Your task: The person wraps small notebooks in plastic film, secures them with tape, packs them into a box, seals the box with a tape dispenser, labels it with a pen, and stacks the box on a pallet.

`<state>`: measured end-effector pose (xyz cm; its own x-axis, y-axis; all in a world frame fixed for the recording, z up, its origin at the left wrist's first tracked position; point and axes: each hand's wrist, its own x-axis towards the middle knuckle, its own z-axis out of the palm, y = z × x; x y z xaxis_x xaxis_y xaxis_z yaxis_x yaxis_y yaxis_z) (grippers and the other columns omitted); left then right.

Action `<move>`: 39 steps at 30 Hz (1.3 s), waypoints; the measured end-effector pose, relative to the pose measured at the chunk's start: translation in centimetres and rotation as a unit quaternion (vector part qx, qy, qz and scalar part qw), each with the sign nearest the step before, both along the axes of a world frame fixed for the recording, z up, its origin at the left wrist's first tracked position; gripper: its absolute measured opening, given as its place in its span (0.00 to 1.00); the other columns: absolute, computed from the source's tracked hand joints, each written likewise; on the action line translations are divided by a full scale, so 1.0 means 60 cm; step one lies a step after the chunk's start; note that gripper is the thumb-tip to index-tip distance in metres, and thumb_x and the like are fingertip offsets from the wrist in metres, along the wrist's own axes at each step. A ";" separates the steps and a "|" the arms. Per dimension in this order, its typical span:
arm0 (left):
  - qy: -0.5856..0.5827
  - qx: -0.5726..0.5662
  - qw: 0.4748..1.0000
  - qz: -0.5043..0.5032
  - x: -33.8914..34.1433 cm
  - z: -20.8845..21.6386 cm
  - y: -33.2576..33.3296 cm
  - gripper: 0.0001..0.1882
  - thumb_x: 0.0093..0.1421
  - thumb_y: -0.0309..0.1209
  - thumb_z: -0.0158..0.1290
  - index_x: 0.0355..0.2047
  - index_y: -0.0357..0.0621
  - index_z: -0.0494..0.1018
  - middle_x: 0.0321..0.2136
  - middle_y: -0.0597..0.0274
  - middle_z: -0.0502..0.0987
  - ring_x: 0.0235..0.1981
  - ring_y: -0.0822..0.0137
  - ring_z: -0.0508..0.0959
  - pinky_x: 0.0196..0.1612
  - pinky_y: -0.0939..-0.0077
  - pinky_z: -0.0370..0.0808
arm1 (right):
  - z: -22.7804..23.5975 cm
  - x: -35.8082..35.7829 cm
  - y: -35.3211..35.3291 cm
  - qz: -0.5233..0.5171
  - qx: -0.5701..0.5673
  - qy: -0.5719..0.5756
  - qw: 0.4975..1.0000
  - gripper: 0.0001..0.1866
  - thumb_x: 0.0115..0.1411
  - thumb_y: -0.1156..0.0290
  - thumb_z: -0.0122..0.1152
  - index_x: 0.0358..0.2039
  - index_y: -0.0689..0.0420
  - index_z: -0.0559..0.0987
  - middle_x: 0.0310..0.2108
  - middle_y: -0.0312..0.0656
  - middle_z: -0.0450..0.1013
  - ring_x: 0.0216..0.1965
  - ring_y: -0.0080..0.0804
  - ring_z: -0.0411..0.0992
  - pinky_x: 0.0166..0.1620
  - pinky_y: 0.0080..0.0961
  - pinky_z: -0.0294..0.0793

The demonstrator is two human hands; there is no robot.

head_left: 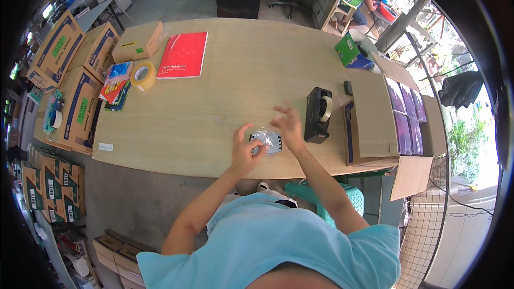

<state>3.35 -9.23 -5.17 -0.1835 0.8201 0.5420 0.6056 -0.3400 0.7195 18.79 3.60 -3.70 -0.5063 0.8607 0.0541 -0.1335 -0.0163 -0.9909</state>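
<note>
The left hand touches a shiny clear packet; from here I can't tell if it pinches. The right hand is spread nearby.

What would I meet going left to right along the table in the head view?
Brown boxes, tape roll, red notebook, clear packet, tape dispenser, open carton.

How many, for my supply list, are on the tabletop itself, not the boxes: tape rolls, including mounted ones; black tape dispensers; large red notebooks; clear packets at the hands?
Tape rolls: 2 (loose roll, mounted roll)
Black tape dispenser: 1
Large red notebook: 1
Clear packet: 1
Total: 5
</note>
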 end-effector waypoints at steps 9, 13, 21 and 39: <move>-0.145 -0.052 0.988 0.008 0.022 -0.015 -0.002 0.09 0.51 0.28 0.64 0.24 0.39 0.74 0.46 0.47 0.72 0.42 0.55 0.76 0.44 0.65 0.73 | 0.120 -0.009 0.008 -0.086 -0.111 0.198 0.970 0.22 0.49 0.71 0.69 0.48 0.52 0.79 0.45 0.44 0.74 0.53 0.41 0.70 0.59 0.42 0.68; -0.130 -0.022 0.991 -0.006 0.021 -0.005 0.010 0.11 0.49 0.26 0.65 0.22 0.38 0.71 0.42 0.48 0.74 0.37 0.57 0.77 0.40 0.68 0.74 | 0.055 0.013 0.007 0.143 0.363 -0.254 0.885 0.15 0.60 0.66 0.64 0.45 0.60 0.79 0.42 0.38 0.76 0.50 0.34 0.71 0.55 0.39 0.70; -0.164 -0.043 0.985 -0.012 0.025 0.003 0.012 0.13 0.48 0.25 0.64 0.20 0.38 0.69 0.41 0.47 0.75 0.41 0.56 0.77 0.42 0.67 0.73 | 0.055 0.011 0.007 0.127 0.230 -0.149 0.953 0.16 0.56 0.72 0.66 0.45 0.58 0.80 0.45 0.37 0.74 0.50 0.31 0.71 0.52 0.35 0.71; -0.381 -0.169 0.905 -0.086 0.005 -0.018 0.033 0.36 0.46 0.21 0.66 0.56 0.40 0.64 0.39 0.56 0.76 0.41 0.68 0.77 0.44 0.75 0.74 | 0.037 0.017 -0.002 0.121 0.117 -0.216 0.962 0.27 0.47 0.73 0.74 0.50 0.58 0.80 0.53 0.45 0.70 0.50 0.34 0.71 0.52 0.29 0.72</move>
